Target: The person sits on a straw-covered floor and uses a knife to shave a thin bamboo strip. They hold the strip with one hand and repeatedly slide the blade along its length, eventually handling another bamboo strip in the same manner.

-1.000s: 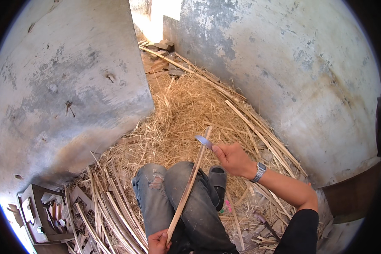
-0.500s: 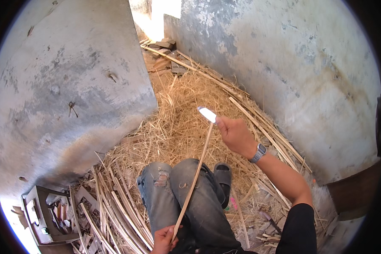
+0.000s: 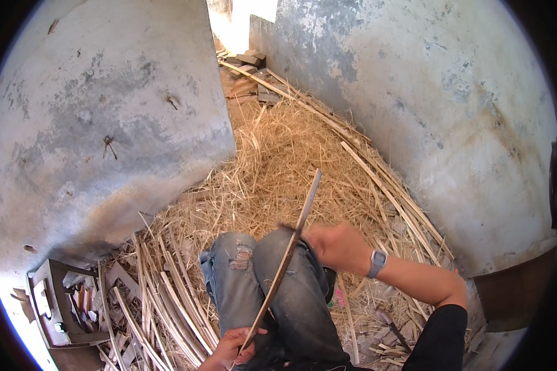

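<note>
A long, thin wooden strip, perhaps split bamboo, slants across my jeans from low centre up toward the straw. My left hand is closed round its near end, close to my lap. My right hand, smeared by motion, is closed at the strip's right side above my knee. The knife in it barely shows: a dark, blurred bit of blade lies at the strip, and the handle is hidden in my fist. Whether the edge touches the wood I cannot tell. The strip's far end points up, free.
Shavings and straw cover the floor ahead. Several long strips lie at left and along the right wall. A broken box-like frame stands at lower left. A dark-bladed tool lies at lower right. Walls close in on both sides.
My right hand has come down toward me along the strip with the knife, whose bright blade showed near the strip's far end before. The strip now shows a darker face.
</note>
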Demonstrator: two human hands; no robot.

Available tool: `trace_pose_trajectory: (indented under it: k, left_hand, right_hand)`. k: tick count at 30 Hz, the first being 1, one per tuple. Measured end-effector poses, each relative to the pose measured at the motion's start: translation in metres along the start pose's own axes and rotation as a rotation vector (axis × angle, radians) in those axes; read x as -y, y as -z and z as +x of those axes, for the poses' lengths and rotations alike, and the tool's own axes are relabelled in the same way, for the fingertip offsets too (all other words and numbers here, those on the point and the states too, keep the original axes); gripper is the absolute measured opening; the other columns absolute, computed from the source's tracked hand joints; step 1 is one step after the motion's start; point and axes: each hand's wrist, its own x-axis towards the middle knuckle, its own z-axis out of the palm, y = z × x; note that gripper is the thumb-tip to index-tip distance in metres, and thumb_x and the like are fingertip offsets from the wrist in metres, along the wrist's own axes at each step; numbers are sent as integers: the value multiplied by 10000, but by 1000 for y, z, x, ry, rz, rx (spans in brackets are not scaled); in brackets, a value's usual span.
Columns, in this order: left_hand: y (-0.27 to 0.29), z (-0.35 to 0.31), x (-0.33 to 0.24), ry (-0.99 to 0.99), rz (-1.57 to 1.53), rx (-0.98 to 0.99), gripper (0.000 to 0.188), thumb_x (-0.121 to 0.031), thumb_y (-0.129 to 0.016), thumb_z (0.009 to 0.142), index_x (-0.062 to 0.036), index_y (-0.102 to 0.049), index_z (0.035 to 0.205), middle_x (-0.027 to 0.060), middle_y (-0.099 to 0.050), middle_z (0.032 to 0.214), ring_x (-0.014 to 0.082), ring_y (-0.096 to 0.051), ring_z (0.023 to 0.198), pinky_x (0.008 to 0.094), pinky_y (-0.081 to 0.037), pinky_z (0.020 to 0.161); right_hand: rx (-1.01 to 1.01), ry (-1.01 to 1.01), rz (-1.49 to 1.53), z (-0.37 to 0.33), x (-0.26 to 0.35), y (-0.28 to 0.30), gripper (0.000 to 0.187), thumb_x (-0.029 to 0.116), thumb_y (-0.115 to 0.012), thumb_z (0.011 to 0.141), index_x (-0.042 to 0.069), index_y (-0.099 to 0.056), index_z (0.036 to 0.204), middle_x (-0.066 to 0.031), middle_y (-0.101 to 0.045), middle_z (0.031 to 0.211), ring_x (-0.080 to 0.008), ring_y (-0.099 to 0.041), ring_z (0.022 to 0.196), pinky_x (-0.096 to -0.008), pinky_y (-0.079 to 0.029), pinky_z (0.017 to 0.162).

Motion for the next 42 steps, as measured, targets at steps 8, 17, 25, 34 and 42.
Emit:
trace_pose_trajectory:
  k: [8,17,25,34,42]
  left_hand:
    - [1,0,1,10,26,45,326,-166,-447,1067,-31,-556,1343,31,-487,582,108,-402,383,247,-315,355]
    - [-79,14,-19,-254,294,-176,416,-316,-485,1097,14,-595,1325,23,-555,645,73,-439,425,226,-355,403]
    - [-90,30,-24,-517,532,-270,373,-241,-645,1028,42,-607,1267,58,-648,711,75,-531,471,219,-414,432]
    - [-88,34,-17,-577,516,-240,377,-144,-692,991,50,-566,1289,64,-706,784,51,-571,544,207,-432,474]
    - [-85,39,-8,-655,504,-269,344,-118,-670,996,14,-505,1267,62,-670,741,70,-547,509,214,-410,452]
  right_hand:
    - [-91,-123,-52,5,-14,6,289,330,-529,1035,129,-602,841,-130,-596,570,-361,-612,484,-460,-484,454]
    - [189,-6,-21,-25,18,-4,325,325,-520,1047,91,-624,845,-159,-601,592,-354,-629,528,-466,-487,480]
    - [155,-50,13,-42,21,-18,374,357,-515,1048,66,-609,833,-181,-566,560,-388,-607,516,-473,-465,468]
    - [-246,-294,-19,13,-66,0,382,305,-506,1061,47,-585,791,-182,-547,565,-381,-560,488,-459,-419,459]
    - [-142,-133,105,-25,-38,-15,391,303,-519,1056,49,-555,761,-176,-537,570,-382,-553,493,-455,-414,460]
